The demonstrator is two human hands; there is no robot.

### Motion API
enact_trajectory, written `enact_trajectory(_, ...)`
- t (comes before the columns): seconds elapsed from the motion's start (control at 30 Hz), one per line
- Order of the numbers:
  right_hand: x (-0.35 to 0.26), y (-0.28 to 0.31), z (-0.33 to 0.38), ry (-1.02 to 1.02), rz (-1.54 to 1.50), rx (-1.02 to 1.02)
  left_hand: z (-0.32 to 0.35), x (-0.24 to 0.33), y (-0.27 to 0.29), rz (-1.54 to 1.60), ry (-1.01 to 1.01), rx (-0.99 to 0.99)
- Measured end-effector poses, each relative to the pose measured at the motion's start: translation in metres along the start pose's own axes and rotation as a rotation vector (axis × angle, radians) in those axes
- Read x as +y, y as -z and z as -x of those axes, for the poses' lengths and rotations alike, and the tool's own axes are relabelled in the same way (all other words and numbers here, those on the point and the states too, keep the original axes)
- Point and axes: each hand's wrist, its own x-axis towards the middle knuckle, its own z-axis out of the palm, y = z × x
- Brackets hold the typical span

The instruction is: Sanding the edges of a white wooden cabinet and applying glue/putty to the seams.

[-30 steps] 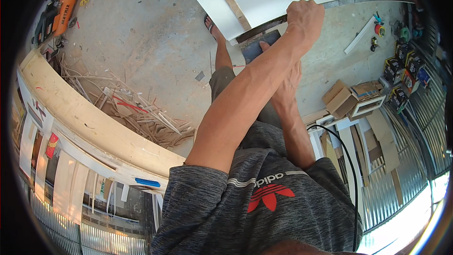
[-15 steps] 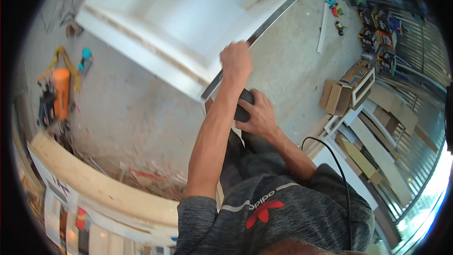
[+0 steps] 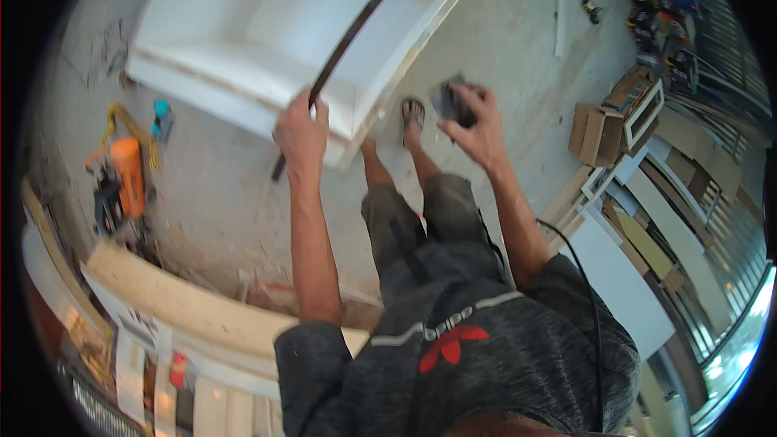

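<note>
The left hand (image 3: 301, 131) is closed round a long dark strip (image 3: 354, 31) that slants across the front of the white cabinet (image 3: 202, 99) — its short end pokes out below the cabinet's front, the long end runs up over the opening. Whether it touches the cabinet, I can't tell. To the right of the cabinet, the right hand (image 3: 479, 133) pinches a dark block (image 3: 456, 105), too blurred to say more. The hands are well apart. Left of the cabinet sits an orange compressor (image 3: 127, 170).

The step in hand, I'd judge, is handling the strip clear of the cabinet's right edge (image 3: 445, 20). The next move calls for a firm left grip — that length looks bendy.
</note>
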Motion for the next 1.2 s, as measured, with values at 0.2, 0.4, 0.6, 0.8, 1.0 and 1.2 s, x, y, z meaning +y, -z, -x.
enact_trajectory(0.2, -0.052, -0.023, 0.011, 0.367, 0.264, -0.095, -0.015, 0.009, 0.005, -0.013, 0.062, -0.001)
enact_trajectory(0.4, -0.053, -0.090, 0.054, 0.342, 0.108, -0.137, -0.012, 0.005, 0.007, -0.095, 0.084, -0.124)
enact_trajectory(0.6, -0.047, -0.112, 0.061, 0.336, 0.168, -0.071, -0.009, 0.003, 0.002, -0.095, 0.015, -0.067)
enact_trajectory(0.8, -0.055, -0.098, 0.075, 0.261, 0.332, -0.077, -0.012, 0.004, 0.005, -0.070, 0.018, -0.101)
enact_trajectory(1.0, -0.088, -0.086, 0.052, 0.283, 0.408, -0.007, -0.013, 0.005, 0.006, -0.056, 0.008, -0.083)
enact_trajectory(1.2, -0.098, -0.080, 0.054, 0.201, 0.560, -0.132, -0.012, 0.005, 0.001, -0.029, 0.009, -0.095)
